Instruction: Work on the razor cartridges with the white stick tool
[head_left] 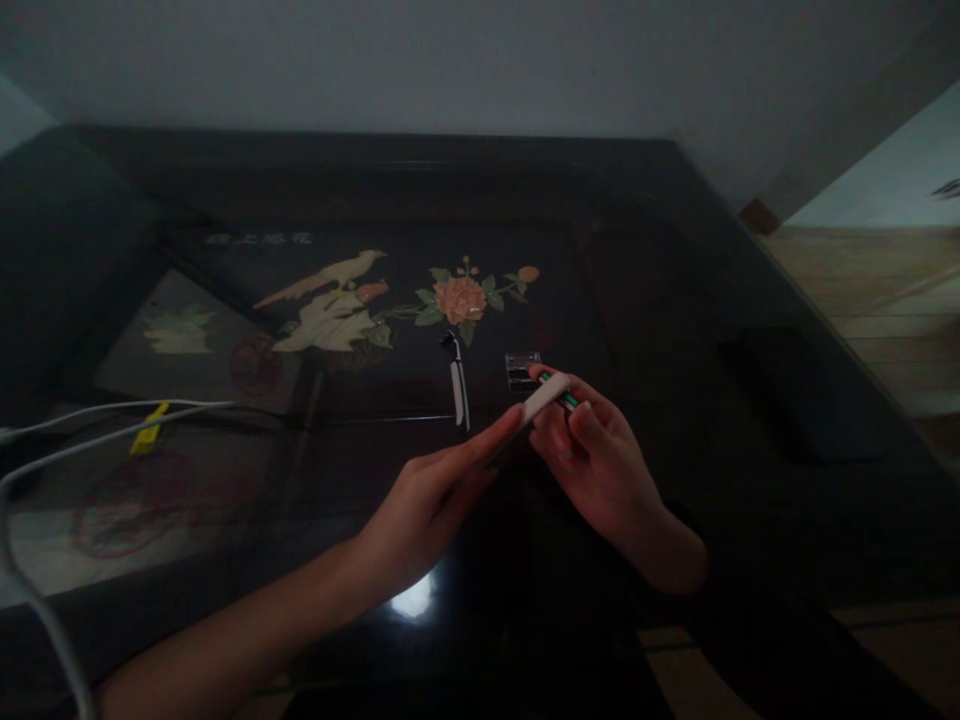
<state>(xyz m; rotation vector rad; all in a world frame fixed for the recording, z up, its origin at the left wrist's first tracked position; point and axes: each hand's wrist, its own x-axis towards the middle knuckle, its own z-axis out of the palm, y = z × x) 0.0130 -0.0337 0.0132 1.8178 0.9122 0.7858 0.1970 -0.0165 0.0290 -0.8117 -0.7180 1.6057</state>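
Above the table, my left hand [431, 510] is closed on a white, rounded handle [545, 398], which looks like that of a razor. At its far end, a narrow dark razor head [570, 401] with green strips lies crosswise. My right hand [600, 460] pinches this head between thumb and fingers. Whether head and handle are joined, I cannot tell. Just beyond my right fingertips rests a small clear plastic case [523, 362]. Left of it lies a slim white-and-black tool with a bent end [458, 390], apart from both hands.
The dark glossy table [637, 210] bears a bird-and-flower picture [459, 300]. White cables [45, 455] with a yellow tag [150, 430] run along the left. A dark flat rectangular object [806, 395] lies at the right. A wall stands behind the table.
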